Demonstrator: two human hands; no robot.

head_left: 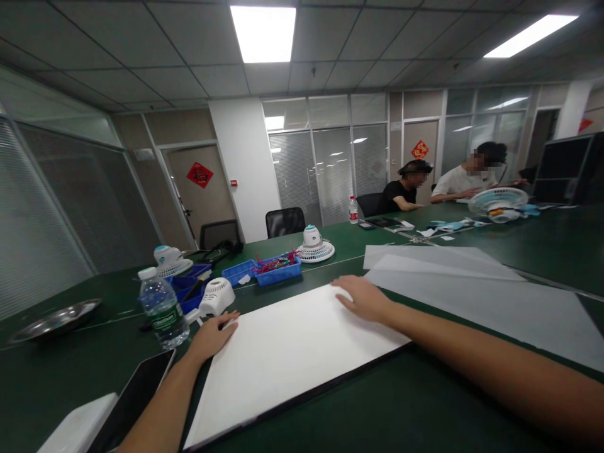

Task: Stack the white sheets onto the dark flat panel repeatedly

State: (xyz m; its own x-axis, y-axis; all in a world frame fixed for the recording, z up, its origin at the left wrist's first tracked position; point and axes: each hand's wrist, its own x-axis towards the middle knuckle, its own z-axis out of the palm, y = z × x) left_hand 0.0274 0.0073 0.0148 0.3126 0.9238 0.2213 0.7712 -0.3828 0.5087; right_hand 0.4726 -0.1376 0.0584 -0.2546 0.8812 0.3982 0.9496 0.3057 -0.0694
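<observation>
A large white sheet (292, 358) with a dark edge beneath it lies flat on the green table (377, 402) in front of me. At its far left corner rests my left hand (213, 340), fingers apart and touching the edge. My right hand (361, 298) lies on the far right corner, its fingers spread and the thumb apart, holding nothing. Translucent pale sheets (472, 296) are spread to the right, beyond my right forearm.
Left of the sheet are a water bottle (163, 309), a dark phone (134, 396), a white box (78, 425) and a metal tray (59, 318). Behind it are a white housing (218, 296), a blue bin (279, 274) with wires and a small fan (314, 245). Two people sit at the far right.
</observation>
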